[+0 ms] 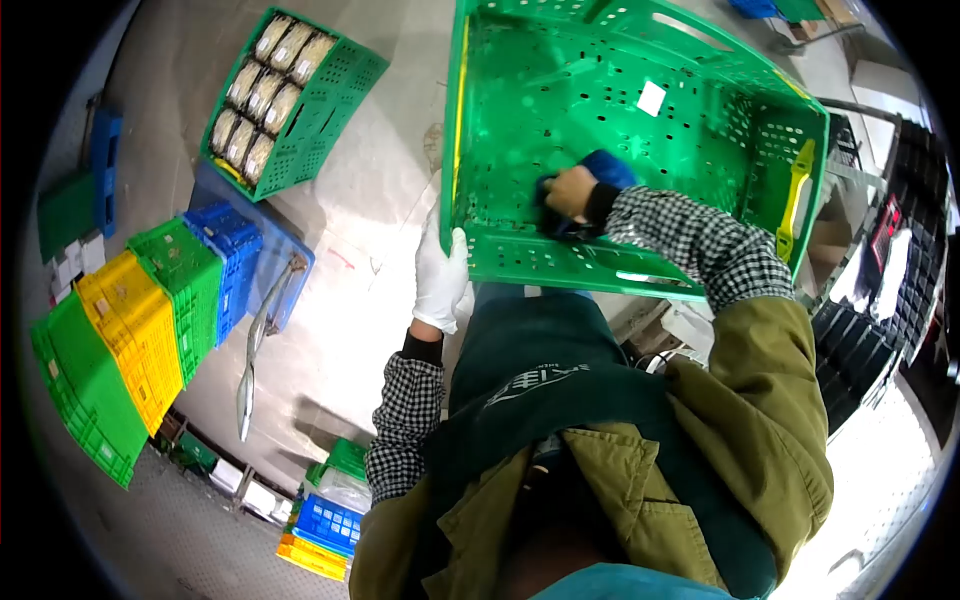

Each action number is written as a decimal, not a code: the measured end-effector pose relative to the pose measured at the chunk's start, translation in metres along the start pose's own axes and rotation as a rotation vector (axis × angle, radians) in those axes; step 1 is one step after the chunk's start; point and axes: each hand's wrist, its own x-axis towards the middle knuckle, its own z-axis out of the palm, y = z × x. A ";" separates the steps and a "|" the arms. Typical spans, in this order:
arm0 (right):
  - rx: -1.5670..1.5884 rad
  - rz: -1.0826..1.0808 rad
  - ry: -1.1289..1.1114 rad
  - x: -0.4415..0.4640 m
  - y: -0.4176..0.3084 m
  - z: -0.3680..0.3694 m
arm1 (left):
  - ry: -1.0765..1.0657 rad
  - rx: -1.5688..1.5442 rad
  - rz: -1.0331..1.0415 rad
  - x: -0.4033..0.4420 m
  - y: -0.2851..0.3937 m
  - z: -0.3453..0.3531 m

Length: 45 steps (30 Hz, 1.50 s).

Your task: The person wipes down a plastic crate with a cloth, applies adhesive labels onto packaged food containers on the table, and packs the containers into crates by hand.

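Note:
A large green plastic crate point(640, 180) with perforated walls stands tilted in front of me, its open side facing me. My left hand point(440, 275), in a white glove, grips the crate's left end near the lower corner, with the thumb at the rim and the other fingers partly hidden. Inside, over the lower wall, my right hand point(570, 192) is closed on a dark blue cloth point(607, 168), slightly smeared by motion. A white label point(651, 98) sticks to the crate's bottom. Yellow handles or strips mark its ends.
Another green crate point(330, 110), filled with packed trays, stands at upper left. Below it are stacked crates in blue, yellow point(130, 320) and green, with a blue pallet or dolly point(295, 285) beside them. Black trays point(915, 240) fill a rack at right.

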 end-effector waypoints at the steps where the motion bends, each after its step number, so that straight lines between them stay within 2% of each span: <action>1: 0.046 0.120 -0.025 -0.013 0.013 0.000 | -0.014 -0.080 -0.074 -0.002 0.008 -0.001; 2: 0.081 0.249 -0.052 -0.031 0.027 -0.019 | -0.034 -0.170 -0.142 -0.002 0.016 0.000; 4: 0.193 0.368 0.481 -0.050 0.015 -0.021 | 0.002 -0.050 -0.084 0.000 -0.010 0.004; 6: 0.230 0.284 0.228 -0.056 0.003 0.032 | -0.061 -0.053 -0.111 0.001 -0.008 0.001; 8: 0.366 0.230 0.136 -0.085 0.001 0.038 | -0.215 -0.126 0.002 0.004 -0.006 -0.010; 9: 0.499 0.314 0.039 -0.110 0.009 0.008 | -0.300 -0.070 -0.102 0.009 0.015 -0.016; 10: 0.610 0.421 0.156 -0.139 0.018 -0.008 | -0.388 -0.005 -0.212 0.011 0.034 -0.025; 11: 0.621 0.530 0.278 -0.169 0.036 0.002 | -0.345 -0.078 -0.104 0.021 0.034 -0.025; 12: 0.604 0.735 0.396 -0.209 0.042 -0.021 | -0.271 -0.138 0.067 0.038 0.024 -0.021; 13: 0.395 0.833 0.615 -0.249 0.045 -0.037 | -0.215 -0.160 0.108 0.056 0.031 -0.020; 14: 0.406 0.963 0.656 -0.286 0.058 -0.040 | -0.159 -0.183 0.148 0.075 0.039 -0.018; 15: 0.441 1.216 0.641 -0.313 0.054 -0.067 | -0.088 -0.068 0.191 0.094 0.044 -0.016; 16: 0.216 1.276 0.775 -0.346 0.080 -0.033 | -0.011 0.044 0.235 0.111 0.050 -0.012; 18: -0.148 1.190 0.929 -0.394 0.120 0.013 | -0.135 -0.005 0.267 0.133 0.071 -0.005; 20: 0.506 1.396 0.801 -0.403 0.137 0.018 | -0.163 -0.208 0.022 0.145 0.072 0.006; 22: 0.427 1.589 0.870 -0.388 0.132 0.021 | -0.252 -0.305 -0.076 0.152 0.071 0.005; 24: 0.467 1.628 1.004 -0.390 0.136 0.028 | -0.232 -0.360 -0.120 0.140 0.078 0.008; 26: 0.654 1.661 0.744 -0.406 0.142 0.022 | -0.142 -0.389 -0.039 0.120 0.080 0.005; 27: 0.756 1.567 0.832 -0.415 0.130 0.019 | -0.087 -0.431 -0.057 0.108 0.084 0.001; 28: 0.985 1.506 0.936 -0.423 0.111 0.016 | -0.107 -0.508 -0.046 0.092 0.089 -0.013; 29: 0.977 1.506 0.915 -0.427 0.087 -0.003 | -0.079 -0.495 0.009 0.063 0.104 -0.026; 30: 1.140 1.359 1.065 -0.422 0.047 -0.028 | -0.047 -0.483 0.071 0.035 0.117 -0.042; 34: 1.444 0.955 1.291 -0.441 -0.056 -0.044 | 0.205 -0.463 0.222 -0.058 0.112 -0.079; 36: 1.306 0.835 1.388 -0.439 -0.108 -0.045 | 0.472 -0.472 0.403 -0.118 0.110 -0.085; 38: 1.269 0.652 1.506 -0.427 -0.163 -0.052 | 0.579 -0.527 0.561 -0.131 0.047 -0.132; 39: 1.125 0.652 1.503 -0.424 -0.170 -0.047 | 0.646 -0.502 0.580 -0.157 0.056 -0.128; 40: 0.984 0.665 1.467 -0.421 -0.175 -0.047 | 0.741 -0.563 0.725 -0.146 0.031 -0.140; 42: 0.828 0.650 1.464 -0.405 -0.196 -0.055 | 0.927 -0.174 0.687 -0.169 0.034 -0.155; 43: 0.820 0.530 1.596 -0.400 -0.207 -0.058 | 1.001 -0.432 0.614 -0.158 0.024 -0.179; 44: 0.783 0.617 1.552 -0.409 -0.225 -0.066 | 1.228 -0.557 0.429 -0.199 0.059 -0.167; 45: 1.456 0.101 1.793 -0.408 -0.232 -0.074 | 1.103 -0.694 0.545 -0.222 0.053 -0.183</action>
